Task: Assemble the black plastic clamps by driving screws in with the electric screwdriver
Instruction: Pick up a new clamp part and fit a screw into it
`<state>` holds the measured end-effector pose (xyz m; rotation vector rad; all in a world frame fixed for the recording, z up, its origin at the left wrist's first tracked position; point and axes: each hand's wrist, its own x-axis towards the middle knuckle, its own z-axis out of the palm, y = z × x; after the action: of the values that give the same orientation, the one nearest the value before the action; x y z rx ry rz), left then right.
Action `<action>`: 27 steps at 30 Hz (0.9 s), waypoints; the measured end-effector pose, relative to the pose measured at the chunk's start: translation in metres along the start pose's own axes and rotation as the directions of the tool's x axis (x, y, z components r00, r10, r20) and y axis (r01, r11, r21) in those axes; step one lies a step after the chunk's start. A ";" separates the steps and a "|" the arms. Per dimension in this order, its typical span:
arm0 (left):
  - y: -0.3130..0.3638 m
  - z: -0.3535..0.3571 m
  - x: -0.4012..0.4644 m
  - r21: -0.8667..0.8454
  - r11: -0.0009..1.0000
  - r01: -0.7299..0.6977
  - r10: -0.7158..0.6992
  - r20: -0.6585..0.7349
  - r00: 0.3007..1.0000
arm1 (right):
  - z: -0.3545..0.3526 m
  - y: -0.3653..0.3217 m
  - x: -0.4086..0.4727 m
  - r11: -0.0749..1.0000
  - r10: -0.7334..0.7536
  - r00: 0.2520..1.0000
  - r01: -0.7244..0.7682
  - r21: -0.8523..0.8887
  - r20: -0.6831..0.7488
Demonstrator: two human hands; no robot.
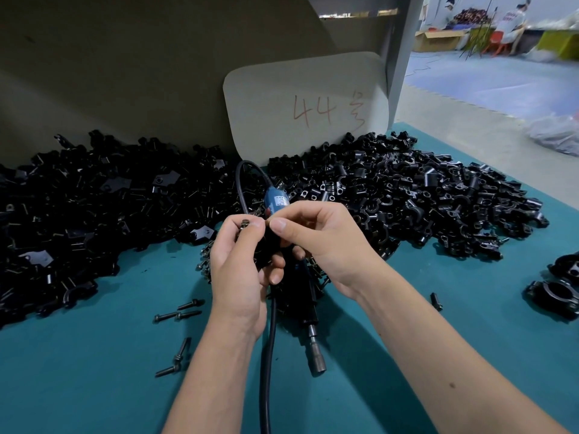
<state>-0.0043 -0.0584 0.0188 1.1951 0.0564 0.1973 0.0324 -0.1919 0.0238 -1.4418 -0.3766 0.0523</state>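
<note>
Over the teal table (94, 386), mid-frame: left hand (241, 270) curled round a black clamp (266, 245), thumb and forefinger pinching a screw (245, 223) at its top. Right hand (316, 236) closed on the clamp's other side, thumb pressed to the edge; blue-bodied screwdriver (308, 311) lying under both hands, socket bit (317, 360) pointing toward the camera, cable (268, 355) trailing off the bottom edge. Not gripped by either hand, as far as visible.

Heaps of loose clamp halves (407, 195) right and bracket parts (78, 208) left, against a board marked "44" (310, 101). Spare screws (178, 314) scattered on the table; finished clamps (554, 292) at far right.

Handling, by judgement: clamp light, rigid, smooth plastic, likely to twist under driver torque, so hold by the body flanks, clear of the screw hole. Screw small, slick, easy to drop; pinch at the head, start threads by hand. Driver heaviest item, take by the barrel, mind cable drag.

Step looks like screw seating, driving not yet begun.
</note>
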 end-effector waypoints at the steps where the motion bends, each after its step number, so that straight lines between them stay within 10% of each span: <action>1: 0.000 0.000 0.000 0.000 1.000 -0.003 0.003 -0.004 1.000 | 0.001 0.000 0.000 1.000 0.002 1.000 -0.002 -0.001 -0.006; 27: 0.001 0.007 -0.001 -0.134 0.991 0.015 -0.017 -0.010 1.000 | 0.005 -0.003 -0.001 0.997 0.019 1.000 -0.017 0.080 -0.023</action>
<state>-0.0044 -0.0642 0.0224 1.0595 0.0612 0.1905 0.0291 -0.1878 0.0265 -1.3654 -0.3384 0.0644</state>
